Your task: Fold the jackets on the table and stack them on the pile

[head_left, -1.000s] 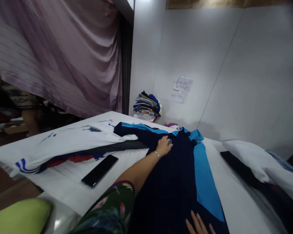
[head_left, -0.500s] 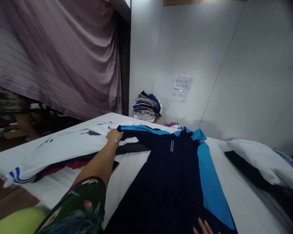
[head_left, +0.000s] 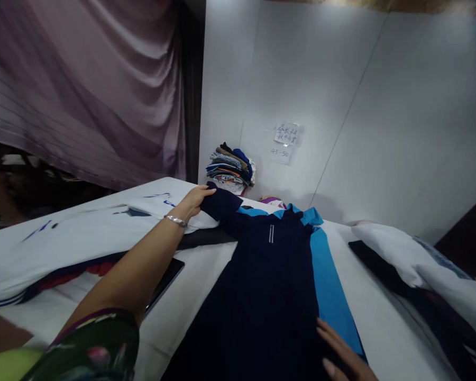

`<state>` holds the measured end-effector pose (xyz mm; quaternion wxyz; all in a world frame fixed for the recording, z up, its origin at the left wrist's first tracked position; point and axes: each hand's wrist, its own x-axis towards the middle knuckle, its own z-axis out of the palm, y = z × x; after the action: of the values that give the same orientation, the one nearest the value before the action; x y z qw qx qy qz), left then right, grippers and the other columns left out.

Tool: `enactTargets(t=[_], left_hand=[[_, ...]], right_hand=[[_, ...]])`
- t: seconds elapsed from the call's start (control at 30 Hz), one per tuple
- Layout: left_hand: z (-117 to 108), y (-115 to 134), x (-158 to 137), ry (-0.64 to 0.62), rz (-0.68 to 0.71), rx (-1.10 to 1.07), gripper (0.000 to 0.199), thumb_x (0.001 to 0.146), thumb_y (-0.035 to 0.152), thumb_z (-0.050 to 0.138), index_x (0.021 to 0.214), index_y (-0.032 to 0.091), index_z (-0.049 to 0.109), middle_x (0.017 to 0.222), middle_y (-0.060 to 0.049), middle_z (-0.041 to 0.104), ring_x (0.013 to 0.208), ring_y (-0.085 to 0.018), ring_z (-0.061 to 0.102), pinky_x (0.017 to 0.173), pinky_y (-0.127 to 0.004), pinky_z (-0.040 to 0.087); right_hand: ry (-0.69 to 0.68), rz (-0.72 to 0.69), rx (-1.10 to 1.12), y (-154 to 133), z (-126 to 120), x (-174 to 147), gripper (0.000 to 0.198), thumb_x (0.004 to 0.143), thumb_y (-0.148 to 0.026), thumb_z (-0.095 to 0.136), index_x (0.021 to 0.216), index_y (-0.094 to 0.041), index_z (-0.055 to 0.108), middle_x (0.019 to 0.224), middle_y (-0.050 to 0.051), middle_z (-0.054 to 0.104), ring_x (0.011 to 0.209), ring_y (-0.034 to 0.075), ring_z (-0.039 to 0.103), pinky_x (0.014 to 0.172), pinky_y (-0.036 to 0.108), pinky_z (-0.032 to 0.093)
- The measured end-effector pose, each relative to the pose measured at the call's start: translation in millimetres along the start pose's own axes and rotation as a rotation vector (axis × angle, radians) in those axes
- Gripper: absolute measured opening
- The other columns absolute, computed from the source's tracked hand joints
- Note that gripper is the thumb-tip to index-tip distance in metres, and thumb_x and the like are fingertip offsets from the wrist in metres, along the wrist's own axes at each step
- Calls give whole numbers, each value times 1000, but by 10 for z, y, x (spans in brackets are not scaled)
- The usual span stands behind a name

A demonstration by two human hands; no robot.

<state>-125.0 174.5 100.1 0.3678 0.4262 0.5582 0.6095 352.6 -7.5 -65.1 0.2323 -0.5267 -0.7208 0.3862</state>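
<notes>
A navy jacket [head_left: 269, 291] with bright blue sleeve panels and collar lies spread on the white table [head_left: 206, 270]. My left hand [head_left: 193, 202] is closed on the cuff end of its left-side sleeve [head_left: 222, 203], lifting it off the surface and bending it toward the collar. My right hand [head_left: 343, 352] rests on the jacket's lower right, beside the blue sleeve [head_left: 333, 286], with fingers stretched out; the frame's lower edge cuts it off. Under my left forearm lies a dark flat device [head_left: 168, 280], partly hidden.
White garments with blue stripes [head_left: 83, 238] lie to the left. More white and black clothing [head_left: 412, 264] is heaped on the right. A stack of folded clothes [head_left: 232, 169] stands at the back, near a purple-and-white item [head_left: 273, 201]. Paper notes [head_left: 286, 133] hang on the wall.
My left hand has raised the sleeve end and turned it inward, toward the jacket's collar. My right hand has come further into view along the jacket's right side. The camera view has shifted slightly.
</notes>
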Motion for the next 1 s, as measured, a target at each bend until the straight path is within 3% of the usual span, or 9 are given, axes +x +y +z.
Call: enactTargets(t=[0.07, 0.17, 0.33, 0.53, 0.6, 0.7, 0.77, 0.87, 1.0], left_hand=[[194, 24, -198, -107, -15, -183, 21, 64, 22, 70, 81, 15, 61, 73, -2, 67, 65, -13, 62, 66, -26, 50], [520, -83, -564, -183, -66, -367, 24, 63, 19, 72, 85, 15, 62, 73, -1, 67, 65, -13, 62, 65, -25, 50], [871, -417, -1253, -230, -85, -299, 38, 66, 33, 74, 99, 16, 63, 98, -6, 69, 92, -19, 64, 82, -32, 49], [856, -576, -1829, -378, -199, -229, 60, 76, 58, 60, 128, 28, 54, 133, -10, 55, 109, -25, 59, 89, -37, 48], [796, -577, -1881, -408, -210, -271, 65, 76, 62, 59, 130, 27, 52, 136, -12, 53, 106, -25, 61, 87, -37, 49], [657, -587, -1864, -343, -158, -234, 65, 74, 62, 59, 126, 23, 53, 131, -14, 56, 95, -23, 65, 80, -36, 52], [522, -628, -1830, -231, -88, -115, 58, 75, 60, 57, 118, 21, 57, 125, -12, 60, 87, -22, 66, 76, -35, 53], [276, -780, -1799, -68, 23, 243, 50, 75, 57, 55, 109, 21, 61, 110, -9, 67, 79, -21, 66, 74, -34, 51], [34, -1079, -1853, -64, -14, 728, 57, 75, 58, 52, 116, 19, 61, 98, -8, 69, 79, -24, 65, 75, -35, 48]], right_hand=[[13, 7, 125, -363, -69, 122, 41, 72, -63, 59, 113, -66, 53, 132, -10, 54, 130, 31, 41, 106, 55, 36], [72, -59, 391, -849, 8, 450, 45, 77, -58, 60, 118, -39, 64, 121, 3, 64, 115, 32, 58, 102, 56, 43], [106, -222, 502, -1264, 331, 1021, 64, 77, -55, 64, 133, -26, 51, 134, 11, 55, 122, 28, 52, 99, 50, 45], [-15, -310, 422, -1527, 663, 1191, 87, 72, -44, 71, 147, -27, 29, 146, 7, 41, 136, 25, 36, 112, 44, 30], [-8, -298, 463, -1581, 737, 1229, 84, 69, -38, 74, 144, -27, 36, 141, 5, 48, 131, 25, 43, 109, 41, 34], [-72, -226, 679, -1672, 748, 1350, 58, 71, -32, 67, 128, -24, 56, 113, 3, 67, 106, 24, 62, 93, 38, 48], [-84, -121, 848, -1777, 638, 1478, 43, 70, -28, 63, 113, -22, 65, 93, 1, 72, 90, 22, 66, 82, 35, 52], [97, 22, 1025, -2010, 242, 1735, 30, 65, -20, 64, 95, -22, 67, 79, -2, 70, 81, 18, 65, 76, 30, 54], [190, -111, 1118, -2305, -600, 2151, 9, 73, -23, 55, 79, -19, 61, 68, 1, 66, 72, 17, 64, 69, 31, 55]])
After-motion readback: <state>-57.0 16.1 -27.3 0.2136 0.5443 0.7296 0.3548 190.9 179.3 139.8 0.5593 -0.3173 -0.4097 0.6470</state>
